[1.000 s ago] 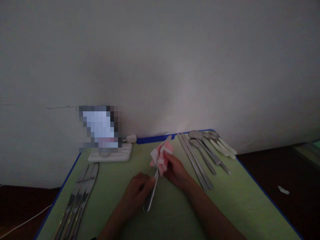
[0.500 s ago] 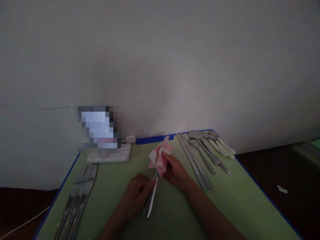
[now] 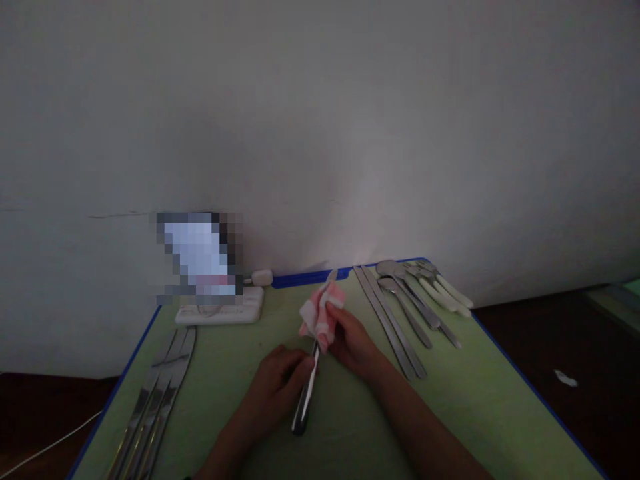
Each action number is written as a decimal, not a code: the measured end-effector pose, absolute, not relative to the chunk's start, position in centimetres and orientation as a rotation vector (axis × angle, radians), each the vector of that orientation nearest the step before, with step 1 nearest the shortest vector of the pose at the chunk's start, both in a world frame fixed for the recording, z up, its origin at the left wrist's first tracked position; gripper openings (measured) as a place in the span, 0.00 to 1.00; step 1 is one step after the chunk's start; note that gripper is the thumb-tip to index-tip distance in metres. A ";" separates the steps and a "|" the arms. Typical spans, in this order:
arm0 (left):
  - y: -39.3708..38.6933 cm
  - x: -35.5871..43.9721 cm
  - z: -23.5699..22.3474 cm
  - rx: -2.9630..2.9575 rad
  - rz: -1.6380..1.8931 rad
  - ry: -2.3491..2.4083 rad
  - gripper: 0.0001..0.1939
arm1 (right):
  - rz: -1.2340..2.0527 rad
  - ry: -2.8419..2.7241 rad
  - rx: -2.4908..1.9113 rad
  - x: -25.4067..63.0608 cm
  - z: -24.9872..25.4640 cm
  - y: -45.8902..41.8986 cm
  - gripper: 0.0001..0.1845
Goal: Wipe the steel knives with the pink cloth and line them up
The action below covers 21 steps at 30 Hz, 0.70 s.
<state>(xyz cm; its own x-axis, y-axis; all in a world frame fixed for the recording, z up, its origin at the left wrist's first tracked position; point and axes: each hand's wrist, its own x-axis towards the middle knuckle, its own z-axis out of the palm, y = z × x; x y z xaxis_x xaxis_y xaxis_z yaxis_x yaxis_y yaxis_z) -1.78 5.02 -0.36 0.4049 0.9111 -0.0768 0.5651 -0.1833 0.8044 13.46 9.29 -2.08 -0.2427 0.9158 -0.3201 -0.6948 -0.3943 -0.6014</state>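
My left hand [image 3: 277,387] is closed around the handle of a metal table knife [image 3: 306,395] held over the green table [image 3: 465,400]. The knife points away from me, its tip showing just past a pink and white cloth [image 3: 323,313]. My right hand [image 3: 353,340] grips that cloth, which is wrapped round the blade.
Several knives [image 3: 155,397] lie in a row at the left edge. More knives [image 3: 387,320] and several spoons [image 3: 425,293] lie at the right rear. A white power strip [image 3: 220,312] with a pixelated object on it sits against the wall. The floor drops off dark on both sides.
The knife has turned in my left hand, its handle now looking darker and rounder. The cloth hand has shifted slightly along the blade.
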 end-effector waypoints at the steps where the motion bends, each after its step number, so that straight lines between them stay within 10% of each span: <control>1: 5.0 -1.8 -0.3 1.856 0.547 1.277 0.21 | 1.839 -0.407 -0.776 13.5 -2.1 9.3 0.14; 21: 4.9 -1.8 -0.4 1.850 0.530 1.305 0.22 | 1.854 -0.488 -0.764 13.5 -1.8 9.0 0.13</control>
